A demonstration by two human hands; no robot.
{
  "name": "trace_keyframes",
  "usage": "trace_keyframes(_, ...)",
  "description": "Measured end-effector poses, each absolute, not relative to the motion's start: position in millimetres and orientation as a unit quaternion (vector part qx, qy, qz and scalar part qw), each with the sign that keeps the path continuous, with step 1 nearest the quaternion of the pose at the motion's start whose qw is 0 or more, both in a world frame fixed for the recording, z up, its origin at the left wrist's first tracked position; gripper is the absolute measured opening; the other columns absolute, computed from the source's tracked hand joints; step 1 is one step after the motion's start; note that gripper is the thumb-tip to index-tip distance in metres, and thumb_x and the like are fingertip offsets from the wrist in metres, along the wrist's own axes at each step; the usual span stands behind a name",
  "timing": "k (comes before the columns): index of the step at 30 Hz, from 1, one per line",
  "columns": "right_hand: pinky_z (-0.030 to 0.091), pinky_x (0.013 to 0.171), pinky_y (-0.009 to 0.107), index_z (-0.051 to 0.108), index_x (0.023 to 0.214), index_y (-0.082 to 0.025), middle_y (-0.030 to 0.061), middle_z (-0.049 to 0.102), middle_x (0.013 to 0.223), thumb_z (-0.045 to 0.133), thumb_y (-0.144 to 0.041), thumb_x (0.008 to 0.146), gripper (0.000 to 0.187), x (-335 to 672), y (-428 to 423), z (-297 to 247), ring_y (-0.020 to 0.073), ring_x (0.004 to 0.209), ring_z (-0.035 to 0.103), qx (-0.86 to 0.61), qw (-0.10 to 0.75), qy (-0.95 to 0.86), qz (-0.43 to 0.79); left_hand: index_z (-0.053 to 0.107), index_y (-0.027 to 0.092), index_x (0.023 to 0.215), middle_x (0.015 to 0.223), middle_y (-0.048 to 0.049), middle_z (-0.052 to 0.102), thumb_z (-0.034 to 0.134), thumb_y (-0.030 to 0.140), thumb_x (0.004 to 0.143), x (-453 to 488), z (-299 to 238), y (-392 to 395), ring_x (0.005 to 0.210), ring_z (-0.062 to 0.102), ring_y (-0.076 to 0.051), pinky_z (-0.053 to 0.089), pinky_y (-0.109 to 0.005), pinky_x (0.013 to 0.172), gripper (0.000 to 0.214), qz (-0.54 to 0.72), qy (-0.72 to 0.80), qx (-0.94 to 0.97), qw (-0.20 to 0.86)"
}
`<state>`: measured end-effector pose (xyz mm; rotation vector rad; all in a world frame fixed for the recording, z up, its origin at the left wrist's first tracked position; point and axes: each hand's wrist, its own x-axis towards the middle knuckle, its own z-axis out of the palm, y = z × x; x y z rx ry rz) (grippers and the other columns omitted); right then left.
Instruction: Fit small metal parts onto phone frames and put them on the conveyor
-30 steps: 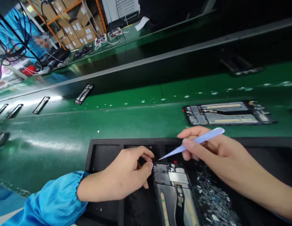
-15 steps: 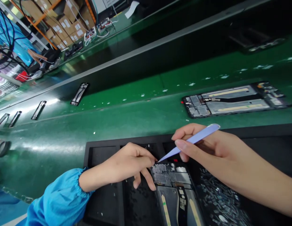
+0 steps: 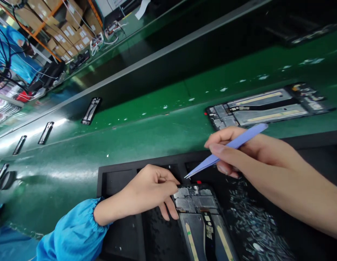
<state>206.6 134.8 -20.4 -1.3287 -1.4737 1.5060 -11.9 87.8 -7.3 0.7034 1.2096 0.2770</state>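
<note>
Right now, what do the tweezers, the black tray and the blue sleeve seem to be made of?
Tweezers: probably metal, lilac-coated; the tips look paler. Tray: matte black, plastic or foam, its dull walls leaving that open. Sleeve: likely thin synthetic fabric, slightly glossy, puckered at the cuff.

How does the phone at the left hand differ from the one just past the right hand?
The near phone is over the black tray; the far phone lies on the green bench. The left hand touches the near phone's corner, but is away from the far phone. The near phone's length points toward the person; the far phone's runs mostly sideways. Both show bare insides, a dark cable and pale strips.
</note>
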Motion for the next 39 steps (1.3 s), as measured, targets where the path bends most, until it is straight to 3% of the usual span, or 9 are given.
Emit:
trace_keyframes(8,0.036,0.046,0.027,0.061,0.077,-0.024,-0.0017,0.052,0.062,0.059,-0.050,0.087,0.029,209.1,138.9,-18.9,0.0134,0.051,0.046,-0.495,0.286,-0.583,0.577,0.058,0.016,0.077,0.051,-0.0002,0.064,0.058,0.022,0.071,-12.2,-5.9,88.8,0.046,0.066,-0.013,0.055,-0.017,0.042,0.008,0.126,0.552,0.327,0.757)
trace_keyframes(14,0.037,0.048,0.027,0.054,0.066,-0.022,-0.0012,0.052,0.061,0.063,-0.054,0.082,0.038,207.4,145.2,-11.0,0.0112,0.051,0.045,-0.488,0.314,-0.547,0.603,0.059,0.016,0.078,0.051,-0.0002,0.064,0.063,0.025,0.069,-11.9,-4.0,90.1,0.045,0.065,-0.013,0.054,-0.017,0.041,0.013,0.125,0.563,0.333,0.746)
trace_keyframes(19,0.031,0.044,0.028,0.061,0.077,-0.022,-0.0025,0.051,0.055,0.068,-0.062,0.078,0.041,205.7,147.0,-17.5,0.0121,0.047,0.043,-0.485,0.299,-0.533,0.626,0.058,0.016,0.077,0.050,0.0002,0.063,0.064,0.028,0.068,-12.9,-7.0,89.3,0.044,0.065,-0.013,0.052,-0.017,0.041,0.015,0.124,0.565,0.348,0.738)
trace_keyframes(25,0.031,0.045,0.026,0.057,0.078,-0.021,-0.0062,0.047,0.055,0.083,-0.054,0.066,0.043,202.8,150.7,-15.8,0.0093,0.049,0.039,-0.442,0.365,-0.416,0.706,0.060,0.015,0.079,0.053,-0.0016,0.063,0.065,0.034,0.068,-11.3,-8.8,88.3,0.046,0.066,-0.016,0.053,-0.021,0.042,0.023,0.125,0.579,0.375,0.713)
trace_keyframes(28,0.031,0.046,0.024,0.061,0.083,-0.020,-0.0060,0.049,0.058,0.088,-0.048,0.063,0.044,205.4,152.6,-16.1,0.0091,0.053,0.040,-0.429,0.377,-0.356,0.740,0.063,0.013,0.092,0.063,-0.0027,0.066,0.065,0.042,0.073,-17.1,5.2,82.8,0.049,0.069,-0.019,0.054,-0.025,0.042,0.035,0.131,0.604,0.399,0.678)
trace_keyframes(32,0.034,0.049,0.023,0.063,0.090,-0.018,-0.0052,0.052,0.062,0.086,-0.047,0.069,0.042,209.5,153.7,-18.0,0.0096,0.057,0.044,-0.400,0.371,-0.338,0.767,0.057,0.015,0.131,0.095,-0.0076,0.074,0.064,0.043,0.087,-22.5,38.5,37.1,0.045,0.060,-0.010,0.048,-0.021,0.041,0.052,0.177,0.696,0.455,0.527)
trace_keyframes(34,0.035,0.050,0.022,0.062,0.086,-0.018,-0.0049,0.053,0.062,0.085,-0.045,0.071,0.039,209.8,153.0,-18.2,0.0090,0.056,0.044,-0.384,0.363,-0.344,0.776,0.051,0.019,0.143,0.112,-0.0110,0.074,0.059,0.040,0.095,-11.3,43.6,-3.8,0.059,0.067,-0.012,0.057,-0.024,0.056,0.053,0.209,0.756,0.492,0.379)
trace_keyframes(36,0.035,0.049,0.021,0.061,0.082,-0.018,-0.0050,0.054,0.061,0.086,-0.042,0.074,0.036,208.4,151.3,-17.8,0.0082,0.053,0.045,-0.372,0.355,-0.352,0.782,0.043,0.021,0.153,0.133,-0.0163,0.067,0.058,0.038,0.096,10.8,30.7,-45.7,0.098,0.075,-0.024,0.062,-0.036,0.088,0.061,0.219,0.777,0.527,0.264)
trace_keyframes(39,0.035,0.047,0.020,0.060,0.081,-0.016,-0.0061,0.054,0.058,0.081,-0.034,0.084,0.027,204.6,148.0,-17.3,0.0069,0.048,0.044,-0.371,0.352,-0.362,0.779,0.025,0.024,0.165,0.165,-0.0161,0.037,0.073,0.039,0.085,48.1,-13.9,-88.4,0.151,0.039,-0.040,0.042,-0.051,0.122,0.095,0.159,0.762,0.582,0.234)
